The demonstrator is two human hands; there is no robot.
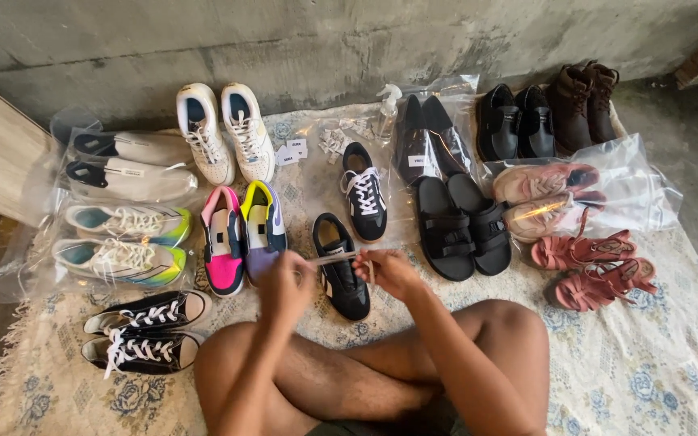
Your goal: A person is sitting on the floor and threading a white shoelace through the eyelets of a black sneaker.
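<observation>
While a flat pale shoelace is stretched between both hands, lacing of the black sneaker is judged to be the step in hand. The left hand is pinched shut on 1 end, the right hand on the other, hands apart, just above the shoe on the floral rug. Next, the lace tip would need threading through an eyelet, so fine aim is called for. Its mate lies just beyond, laced white. Smooth black slides and bagged shoes are set around; the concrete wall is rough.
</observation>
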